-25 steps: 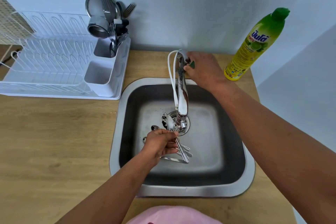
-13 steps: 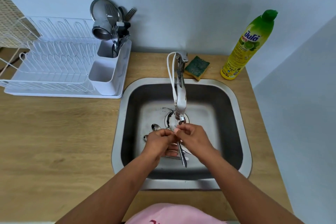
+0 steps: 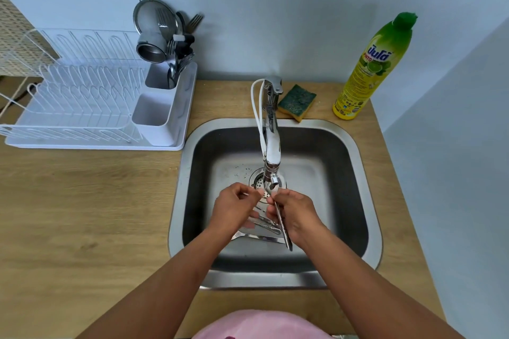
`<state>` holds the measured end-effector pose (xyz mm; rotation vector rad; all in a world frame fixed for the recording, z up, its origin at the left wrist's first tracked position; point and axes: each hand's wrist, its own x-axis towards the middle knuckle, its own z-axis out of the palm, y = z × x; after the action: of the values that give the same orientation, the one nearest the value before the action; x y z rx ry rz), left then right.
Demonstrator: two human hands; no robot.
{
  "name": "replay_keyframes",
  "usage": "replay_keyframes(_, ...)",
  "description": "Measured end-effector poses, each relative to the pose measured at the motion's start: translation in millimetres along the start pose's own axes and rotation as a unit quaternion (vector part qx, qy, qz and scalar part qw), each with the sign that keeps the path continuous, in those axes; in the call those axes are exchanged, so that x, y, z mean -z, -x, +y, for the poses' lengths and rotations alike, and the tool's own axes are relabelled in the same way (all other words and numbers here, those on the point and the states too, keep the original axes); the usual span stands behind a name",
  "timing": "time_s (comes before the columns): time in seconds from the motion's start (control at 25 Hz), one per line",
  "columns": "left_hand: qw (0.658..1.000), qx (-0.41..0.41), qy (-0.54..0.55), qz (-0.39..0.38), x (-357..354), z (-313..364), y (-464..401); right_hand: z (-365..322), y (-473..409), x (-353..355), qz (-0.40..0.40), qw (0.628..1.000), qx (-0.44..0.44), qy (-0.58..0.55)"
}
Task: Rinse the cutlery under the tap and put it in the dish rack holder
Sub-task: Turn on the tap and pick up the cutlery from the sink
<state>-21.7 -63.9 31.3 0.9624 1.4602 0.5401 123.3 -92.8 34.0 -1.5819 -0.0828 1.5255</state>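
Nearest the camera, a pink garment [image 3: 261,325] shows at the bottom edge, and two bare forearms reach forward over the front rim of the steel sink [image 3: 371,201]. Inside the sink, the right hand [image 3: 296,215] has its fingers pressed around the handle of a spoon [image 3: 282,223], whose bowl sits up just under the tap's outlet and whose handle end points back toward the person. The left hand [image 3: 234,212] is just beside it, fingertips curled together and pinching near the spoon's bowl; exactly what they touch cannot be told. Below both hands, more cutlery [image 3: 264,231] lies on the sink floor, close to the drain strainer [image 3: 257,180]. The chrome tap [image 3: 271,143] arches out over the sink's middle from the back rim. Behind the sink's back rim lies a green and yellow sponge [image 3: 297,102], and right of that stands a dish soap bottle [image 3: 371,71]. Left of the sink sits the white dish rack [image 3: 82,96], its cutlery holder [image 3: 162,107] on the sink side, already holding forks and a strainer in the far compartment.
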Motion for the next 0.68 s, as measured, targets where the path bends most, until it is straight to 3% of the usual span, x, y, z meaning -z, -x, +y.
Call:
replay_keyframes(0.12,0.997,-0.046,-0.044,-0.049,-8.6,15.1,-8.8,6.3,3.4,-4.5,-0.029,0.999,-0.018,0.001)
replay_keyframes(0.28,0.995,-0.067,-0.056,-0.05,-24.6,27.6,-19.2,10.1,5.9,-4.2,-0.028,0.999,-0.024,-0.039)
replay_keyframes(0.52,0.996,-0.084,0.008,-0.024,-20.8,29.2,-21.2,8.9,5.5,-3.6,-0.062,0.997,-0.025,-0.03)
replay_keyframes(0.68,0.993,-0.043,0.069,-0.087,-9.2,25.4,-19.2,5.5,2.7,1.5,-0.124,0.985,-0.094,-0.08)
